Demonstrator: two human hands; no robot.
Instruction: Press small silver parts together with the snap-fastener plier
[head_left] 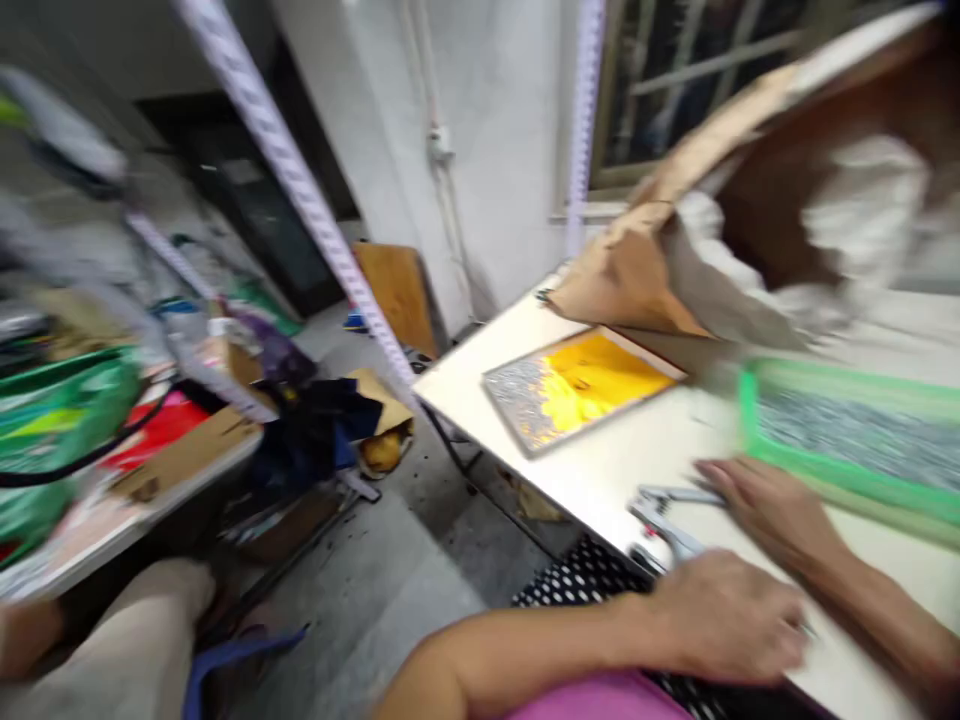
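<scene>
The whole picture is smeared by motion. My left hand (724,620) reaches in from the bottom edge and rests curled near the front edge of a white table (465,395); its fingers are turned away and blurred. Just behind it, my right hand (761,510) lies flat on the tabletop with its fingers stretched toward a grey metal hand tool (664,515), touching or almost touching its handles. A black fabric with white dots (592,580) hangs at the table edge under my left forearm.
A tray of yellow and silver material (577,385) lies further back on the table, with a green-framed panel (847,440) to its right. Brown cardboard (630,280) and crumpled white sheeting (750,275) rise behind. A slotted rack post (300,180) and cluttered shelves (112,440) stand left.
</scene>
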